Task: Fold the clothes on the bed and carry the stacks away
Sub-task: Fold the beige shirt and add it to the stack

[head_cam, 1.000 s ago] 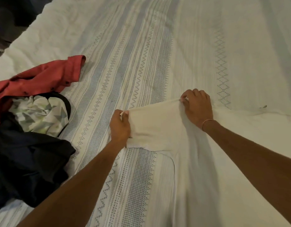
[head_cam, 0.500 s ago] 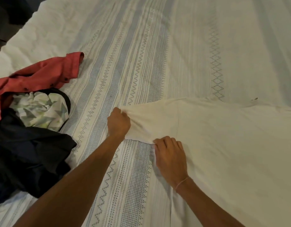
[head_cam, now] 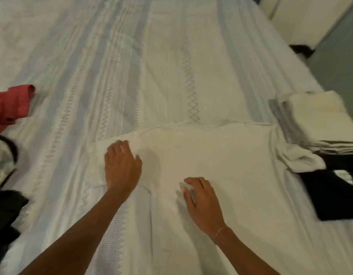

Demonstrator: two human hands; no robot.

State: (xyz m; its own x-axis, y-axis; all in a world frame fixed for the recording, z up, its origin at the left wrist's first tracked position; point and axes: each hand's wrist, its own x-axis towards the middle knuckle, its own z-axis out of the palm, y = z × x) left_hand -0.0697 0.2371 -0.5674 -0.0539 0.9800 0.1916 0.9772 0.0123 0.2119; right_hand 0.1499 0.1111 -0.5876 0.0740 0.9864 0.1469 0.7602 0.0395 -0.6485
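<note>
Cream T-shirt (head_cam: 201, 155), pinched at its sleeve a second ago, is now being smoothed flat under the left hand (head_cam: 122, 167) and right hand (head_cam: 203, 203), fingers spread and gripping nothing, ready for folding.

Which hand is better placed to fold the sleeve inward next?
Probably the left. The left hand lies open right by the near sleeve of the white shirt. The right hand is on the shirt's middle, well short of the other, bunched sleeve beside the folded stack.
</note>
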